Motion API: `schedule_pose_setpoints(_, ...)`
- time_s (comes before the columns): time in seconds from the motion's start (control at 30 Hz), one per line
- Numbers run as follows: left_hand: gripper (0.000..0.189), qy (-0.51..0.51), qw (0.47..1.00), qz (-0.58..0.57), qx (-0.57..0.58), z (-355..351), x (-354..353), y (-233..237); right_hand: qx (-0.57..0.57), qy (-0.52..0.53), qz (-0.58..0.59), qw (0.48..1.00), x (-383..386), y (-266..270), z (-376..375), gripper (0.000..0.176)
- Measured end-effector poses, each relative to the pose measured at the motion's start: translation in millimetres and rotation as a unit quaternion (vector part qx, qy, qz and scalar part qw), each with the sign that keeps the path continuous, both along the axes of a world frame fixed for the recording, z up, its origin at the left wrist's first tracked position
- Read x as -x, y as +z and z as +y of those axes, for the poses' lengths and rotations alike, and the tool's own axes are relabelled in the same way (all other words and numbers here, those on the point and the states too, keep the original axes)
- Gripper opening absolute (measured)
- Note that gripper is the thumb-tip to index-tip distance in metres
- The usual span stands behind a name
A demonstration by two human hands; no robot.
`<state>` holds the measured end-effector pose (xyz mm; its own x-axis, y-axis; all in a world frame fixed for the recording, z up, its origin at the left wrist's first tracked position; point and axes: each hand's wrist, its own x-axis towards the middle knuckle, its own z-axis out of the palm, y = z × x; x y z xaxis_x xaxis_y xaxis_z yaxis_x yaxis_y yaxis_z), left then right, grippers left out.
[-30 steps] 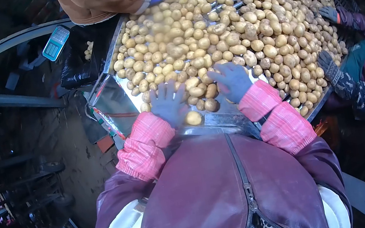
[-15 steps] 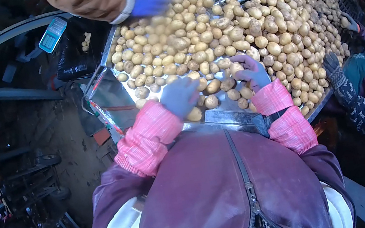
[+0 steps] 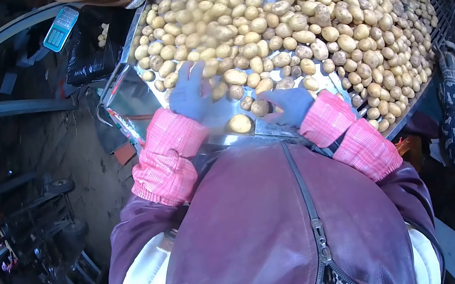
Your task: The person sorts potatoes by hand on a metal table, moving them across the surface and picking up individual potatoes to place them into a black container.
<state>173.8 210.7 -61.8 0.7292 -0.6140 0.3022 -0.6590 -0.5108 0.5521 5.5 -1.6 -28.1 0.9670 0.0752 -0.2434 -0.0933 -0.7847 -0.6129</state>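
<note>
Maroon jacket [image 3: 277, 224], pink cuffs [image 3: 165, 146] (checked, seemingly), black zip [image 3: 301, 184].

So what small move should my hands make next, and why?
Probably close the right hand on the darker potato: it lies right by those gloved fingertips, and the hand looks open. The left hand is farther from it, with fingers spread by other potatoes.

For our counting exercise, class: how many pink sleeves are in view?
2. The left pink sleeve covers the forearm behind the left hand; the right pink sleeve is behind the right hand. The dark edges might hide others.
</note>
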Motion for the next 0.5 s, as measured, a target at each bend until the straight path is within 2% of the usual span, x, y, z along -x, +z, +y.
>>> schedule_pose_setpoints(0.03,0.037,-0.017,1.0,0.002,0.0,5,4,7,0.035,0.018,0.038,0.999,-8,-3,3,0.051)
schedule_pose_setpoints(0.1,0.037,-0.178,0.977,-0.01,-0.118,16,26,17,0.098,0.042,0.135,0.985,-27,2,11,0.056)
schedule_pose_setpoints(0.13,0.037,-0.255,0.951,-0.017,-0.176,18,38,21,0.094,0.041,0.125,0.987,-28,-4,11,0.056)
schedule_pose_setpoints(0.2,0.042,-0.221,0.925,0.176,-0.253,8,58,9,0.088,0.041,0.102,0.99,-29,-19,8,0.056)
schedule_pose_setpoints(0.3,0.039,-0.212,0.894,0.264,-0.295,-18,58,34,0.071,0.019,0.086,0.994,-31,-7,6,0.053)
schedule_pose_setpoints(0.4,0.038,-0.198,0.942,0.2,-0.183,-12,68,-17,-0.095,-0.15,0.122,0.977,-18,-7,-3,0.048)
schedule_pose_setpoints(0.43,0.038,-0.166,0.959,0.185,-0.135,-12,68,-16,-0.222,-0.133,-0.057,0.964,-10,-18,-9,0.036)
schedule_pose_setpoints(0.5,0.044,-0.118,0.967,0.204,-0.096,-12,62,1,-0.421,-0.251,0.039,0.871,13,-11,-23,0.034)
